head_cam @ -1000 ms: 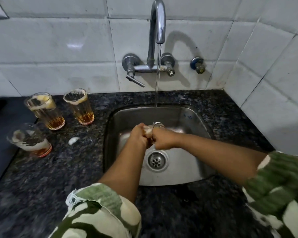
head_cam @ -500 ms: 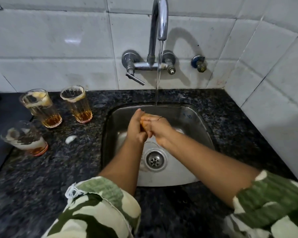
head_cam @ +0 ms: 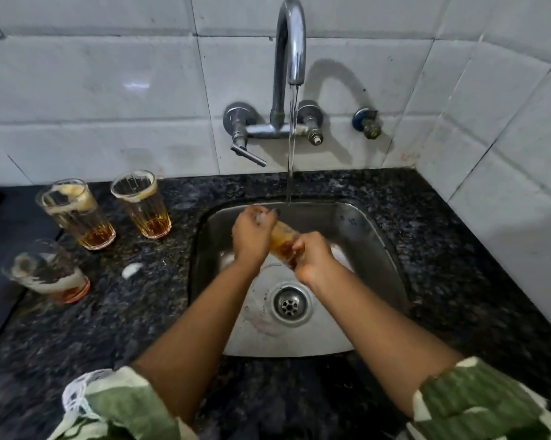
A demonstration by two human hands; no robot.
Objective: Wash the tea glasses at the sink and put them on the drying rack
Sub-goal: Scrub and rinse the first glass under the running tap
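Observation:
Over the steel sink I hold one ribbed tea glass tilted on its side. My right hand grips its base end. My left hand is curled round its mouth end, with soap foam at the fingertips. Water runs from the tap and falls just behind the hands. Three more tea glasses stand on the counter to the left, each with a little amber tea and foam inside: one at the back left, one beside it, one nearer me.
The dark speckled granite counter surrounds the sink. A blob of foam lies on it near the glasses. White tiled walls close the back and the right side. The drain sits mid-basin. A lever handle juts from the tap base.
The hands rose toward the back of the basin, then the glass was tipped onto its side between them. My left hand now covers its mouth end; the right moved down to its base.

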